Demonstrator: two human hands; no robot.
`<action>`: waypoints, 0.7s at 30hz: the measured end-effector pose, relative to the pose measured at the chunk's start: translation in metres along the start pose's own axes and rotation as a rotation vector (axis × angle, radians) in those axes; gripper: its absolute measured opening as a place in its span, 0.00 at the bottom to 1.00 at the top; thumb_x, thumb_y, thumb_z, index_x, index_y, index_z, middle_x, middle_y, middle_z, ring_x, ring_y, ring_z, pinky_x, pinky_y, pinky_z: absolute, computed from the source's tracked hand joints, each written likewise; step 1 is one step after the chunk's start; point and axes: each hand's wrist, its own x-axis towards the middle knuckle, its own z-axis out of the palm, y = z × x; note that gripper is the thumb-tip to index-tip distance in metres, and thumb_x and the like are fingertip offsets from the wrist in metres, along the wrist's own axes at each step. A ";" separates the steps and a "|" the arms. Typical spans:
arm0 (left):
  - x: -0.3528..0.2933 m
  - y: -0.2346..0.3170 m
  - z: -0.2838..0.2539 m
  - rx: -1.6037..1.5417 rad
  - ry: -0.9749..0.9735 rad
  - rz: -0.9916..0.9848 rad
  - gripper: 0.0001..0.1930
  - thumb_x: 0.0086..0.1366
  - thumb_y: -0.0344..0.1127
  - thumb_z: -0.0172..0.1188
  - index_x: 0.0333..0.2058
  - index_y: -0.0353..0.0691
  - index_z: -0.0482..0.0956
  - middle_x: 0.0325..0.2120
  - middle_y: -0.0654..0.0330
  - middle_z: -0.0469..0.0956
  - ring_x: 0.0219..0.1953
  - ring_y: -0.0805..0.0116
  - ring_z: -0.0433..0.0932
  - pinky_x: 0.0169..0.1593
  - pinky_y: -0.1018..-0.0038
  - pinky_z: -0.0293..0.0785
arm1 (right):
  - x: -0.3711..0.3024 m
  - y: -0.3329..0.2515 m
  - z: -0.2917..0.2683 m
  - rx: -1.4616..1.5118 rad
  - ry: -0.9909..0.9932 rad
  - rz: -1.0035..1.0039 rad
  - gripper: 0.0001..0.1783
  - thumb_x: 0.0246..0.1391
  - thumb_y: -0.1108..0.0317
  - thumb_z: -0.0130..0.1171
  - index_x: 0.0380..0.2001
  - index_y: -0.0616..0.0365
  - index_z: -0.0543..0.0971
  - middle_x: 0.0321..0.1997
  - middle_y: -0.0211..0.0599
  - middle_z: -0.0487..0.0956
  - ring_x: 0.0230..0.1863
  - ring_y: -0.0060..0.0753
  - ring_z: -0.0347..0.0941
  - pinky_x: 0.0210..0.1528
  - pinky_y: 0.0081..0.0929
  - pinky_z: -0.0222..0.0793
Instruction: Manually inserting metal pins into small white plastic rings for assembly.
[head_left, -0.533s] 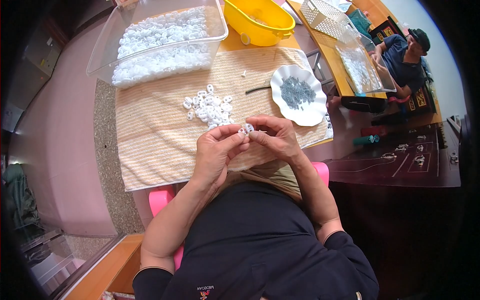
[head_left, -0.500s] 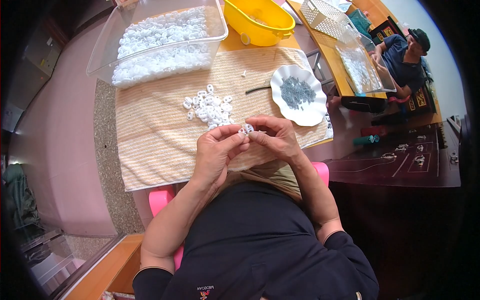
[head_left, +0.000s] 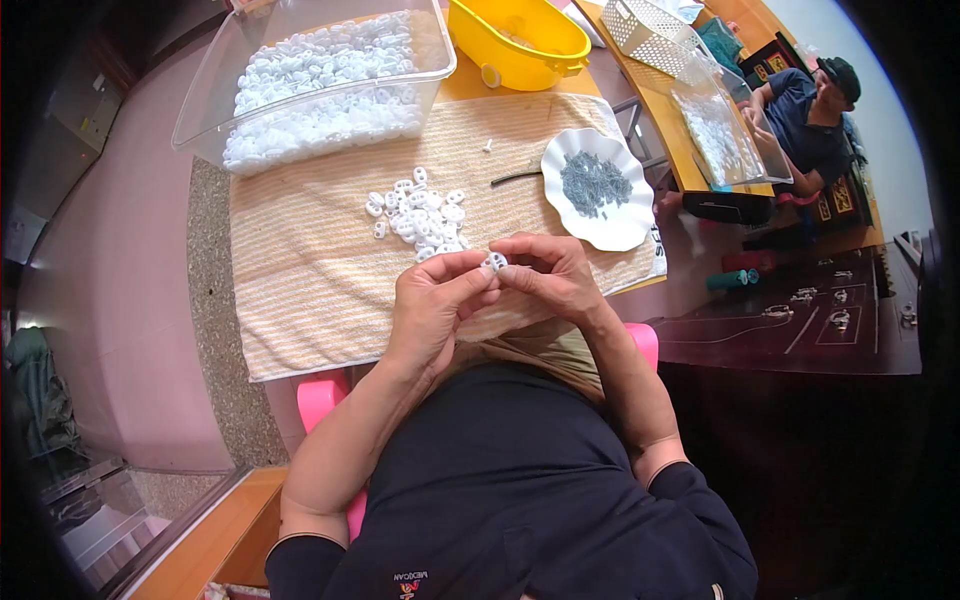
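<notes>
White part [head_left: 494, 262] between both hands' fingers [head_left: 478, 281]

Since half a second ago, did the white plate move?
No. The white plate sits in the same spot on the striped towel, right of the small white pile.

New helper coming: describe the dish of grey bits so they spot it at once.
Start at the striped towel covering the table. At its right edge, beyond the right hand, sits a white scalloped dish. It alone holds small dark grey bits; the pile and clear bin hold white pieces.
</notes>
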 end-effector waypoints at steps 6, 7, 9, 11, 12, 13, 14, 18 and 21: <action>-0.001 0.001 0.002 0.004 -0.004 -0.004 0.09 0.60 0.23 0.61 0.39 0.30 0.77 0.32 0.55 0.80 0.30 0.72 0.80 0.37 0.80 0.79 | -0.001 0.000 -0.001 0.024 -0.004 0.017 0.16 0.55 0.76 0.60 0.47 0.70 0.76 0.43 0.37 0.78 0.45 0.24 0.75 0.48 0.20 0.71; -0.001 0.001 0.002 0.004 -0.004 -0.004 0.09 0.60 0.23 0.61 0.39 0.30 0.77 0.32 0.55 0.80 0.30 0.72 0.80 0.37 0.80 0.79 | -0.001 0.000 -0.001 0.024 -0.004 0.016 0.16 0.55 0.76 0.60 0.47 0.70 0.76 0.43 0.37 0.78 0.45 0.24 0.75 0.48 0.20 0.71; -0.001 0.000 0.002 0.005 -0.009 -0.001 0.09 0.60 0.24 0.61 0.40 0.29 0.77 0.32 0.55 0.80 0.31 0.72 0.80 0.37 0.80 0.79 | -0.002 0.001 -0.001 0.058 0.019 0.055 0.16 0.55 0.76 0.60 0.47 0.70 0.76 0.43 0.37 0.79 0.44 0.25 0.76 0.48 0.20 0.73; -0.001 0.000 0.002 -0.003 -0.018 -0.007 0.09 0.60 0.24 0.61 0.40 0.29 0.77 0.33 0.55 0.80 0.31 0.72 0.80 0.37 0.80 0.80 | -0.002 0.001 0.000 0.092 0.024 0.053 0.16 0.55 0.76 0.60 0.47 0.70 0.76 0.43 0.38 0.79 0.43 0.25 0.76 0.48 0.20 0.73; -0.001 0.000 0.002 -0.011 -0.027 -0.013 0.09 0.61 0.24 0.61 0.40 0.29 0.77 0.33 0.55 0.80 0.32 0.73 0.80 0.37 0.80 0.80 | -0.003 0.000 0.000 0.128 0.028 0.052 0.16 0.55 0.75 0.60 0.47 0.69 0.76 0.43 0.39 0.80 0.43 0.25 0.77 0.47 0.20 0.74; -0.001 0.000 0.002 -0.011 -0.026 -0.012 0.09 0.61 0.24 0.61 0.40 0.29 0.77 0.33 0.55 0.80 0.32 0.73 0.80 0.37 0.80 0.80 | -0.003 -0.001 0.000 0.128 0.027 0.052 0.16 0.55 0.75 0.60 0.47 0.69 0.76 0.43 0.39 0.80 0.43 0.25 0.77 0.47 0.20 0.74; -0.001 0.000 0.002 -0.026 -0.029 -0.012 0.09 0.61 0.25 0.60 0.40 0.29 0.77 0.33 0.56 0.80 0.32 0.73 0.80 0.38 0.80 0.80 | -0.003 -0.002 0.000 0.121 0.033 0.058 0.16 0.55 0.75 0.60 0.47 0.69 0.76 0.42 0.39 0.80 0.43 0.25 0.77 0.47 0.20 0.74; -0.002 0.000 0.003 -0.062 -0.030 -0.024 0.09 0.62 0.25 0.60 0.41 0.30 0.77 0.34 0.56 0.80 0.33 0.73 0.80 0.39 0.80 0.81 | -0.003 -0.001 0.000 0.177 0.040 0.079 0.16 0.55 0.76 0.60 0.47 0.69 0.76 0.42 0.40 0.80 0.43 0.27 0.77 0.47 0.22 0.75; -0.001 -0.002 0.002 -0.084 -0.051 -0.043 0.09 0.63 0.26 0.59 0.42 0.31 0.76 0.35 0.56 0.80 0.33 0.72 0.80 0.39 0.80 0.82 | -0.005 0.000 -0.002 0.195 0.037 0.080 0.15 0.55 0.76 0.60 0.47 0.69 0.76 0.42 0.41 0.80 0.42 0.28 0.78 0.47 0.23 0.76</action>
